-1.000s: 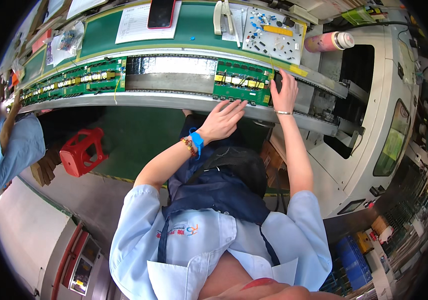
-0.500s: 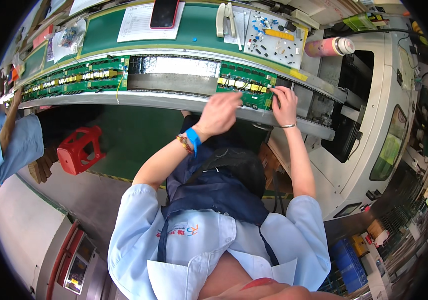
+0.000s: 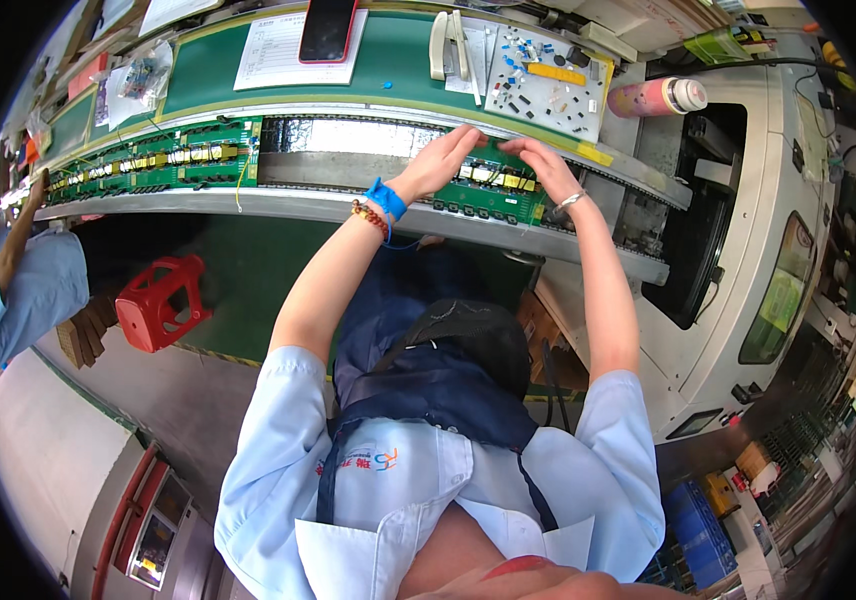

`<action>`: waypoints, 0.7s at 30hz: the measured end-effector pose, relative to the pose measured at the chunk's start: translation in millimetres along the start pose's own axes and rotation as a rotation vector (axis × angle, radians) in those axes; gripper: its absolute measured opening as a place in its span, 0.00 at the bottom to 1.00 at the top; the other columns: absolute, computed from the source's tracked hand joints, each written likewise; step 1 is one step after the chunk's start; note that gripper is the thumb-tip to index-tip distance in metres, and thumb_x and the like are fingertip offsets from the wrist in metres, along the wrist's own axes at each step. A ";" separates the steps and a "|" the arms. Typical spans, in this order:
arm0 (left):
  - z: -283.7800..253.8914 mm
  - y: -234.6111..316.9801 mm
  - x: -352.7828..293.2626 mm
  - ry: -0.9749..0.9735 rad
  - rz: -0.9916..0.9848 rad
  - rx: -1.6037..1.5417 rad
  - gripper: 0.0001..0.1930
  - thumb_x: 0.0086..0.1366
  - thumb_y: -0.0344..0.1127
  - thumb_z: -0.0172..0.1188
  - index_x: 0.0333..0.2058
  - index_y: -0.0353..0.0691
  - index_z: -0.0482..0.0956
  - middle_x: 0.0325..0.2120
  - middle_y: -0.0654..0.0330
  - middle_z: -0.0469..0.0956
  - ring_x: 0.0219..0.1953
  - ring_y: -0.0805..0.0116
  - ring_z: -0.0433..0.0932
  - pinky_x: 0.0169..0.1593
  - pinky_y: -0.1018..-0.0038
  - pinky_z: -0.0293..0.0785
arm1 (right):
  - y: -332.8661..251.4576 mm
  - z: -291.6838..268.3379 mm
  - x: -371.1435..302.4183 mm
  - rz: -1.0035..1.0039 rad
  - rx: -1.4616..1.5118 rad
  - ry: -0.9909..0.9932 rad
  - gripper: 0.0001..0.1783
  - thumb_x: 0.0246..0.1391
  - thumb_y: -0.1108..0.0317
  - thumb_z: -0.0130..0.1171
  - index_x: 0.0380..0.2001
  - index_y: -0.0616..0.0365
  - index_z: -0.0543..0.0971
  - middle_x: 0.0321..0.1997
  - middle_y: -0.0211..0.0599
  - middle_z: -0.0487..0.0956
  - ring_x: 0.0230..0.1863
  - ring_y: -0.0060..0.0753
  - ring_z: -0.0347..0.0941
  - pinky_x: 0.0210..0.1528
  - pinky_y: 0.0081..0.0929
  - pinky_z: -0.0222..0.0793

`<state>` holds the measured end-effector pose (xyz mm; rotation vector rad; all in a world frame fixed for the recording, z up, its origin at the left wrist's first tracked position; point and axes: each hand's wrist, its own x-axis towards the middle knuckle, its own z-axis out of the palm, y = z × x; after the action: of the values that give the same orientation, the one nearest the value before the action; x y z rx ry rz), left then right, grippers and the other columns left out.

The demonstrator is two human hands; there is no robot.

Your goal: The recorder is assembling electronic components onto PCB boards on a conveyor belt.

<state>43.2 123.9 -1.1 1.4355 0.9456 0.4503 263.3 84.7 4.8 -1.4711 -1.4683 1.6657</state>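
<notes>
A green circuit board (image 3: pixel 496 203) with yellow and black components sits across the conveyor rails in front of me. My left hand (image 3: pixel 441 163) reaches over its left end, fingers stretched out toward the far edge. Over the right end, my right hand (image 3: pixel 545 168) has its fingers extended, bent leftward above the far row of parts. Both hands seem to be at the board, though the fingertips are too small to show whether they touch it. Nothing held shows in either hand. The hands cover part of the board's far side and ends.
More populated boards (image 3: pixel 158 160) lie on the conveyor at left. Beyond the rail are a tray of loose components (image 3: pixel 548 85), a phone (image 3: pixel 328 30) on papers, and a pink bottle (image 3: pixel 653 97). A white machine (image 3: pixel 738 300) stands right. A co-worker's sleeve (image 3: pixel 33 290) and red stool (image 3: pixel 160 303) are left.
My left hand has moved forward to the board's far edge and its fingers have straightened. My right hand has shifted forward and left from the board's right edge over its end.
</notes>
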 end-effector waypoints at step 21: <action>-2.5 9.0 -19.3 0.296 0.371 0.789 0.14 0.60 0.34 0.46 0.44 0.37 0.70 0.44 0.57 0.74 0.49 0.57 0.68 0.49 0.63 0.61 | -1.3 0.4 -37.3 -0.196 -0.799 0.427 0.21 0.50 0.68 0.46 0.50 0.54 0.68 0.47 0.38 0.74 0.53 0.37 0.65 0.52 0.36 0.55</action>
<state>32.5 111.9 13.1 2.3292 1.1616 0.6081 274.2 52.8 20.8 -1.8319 -2.0290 0.5792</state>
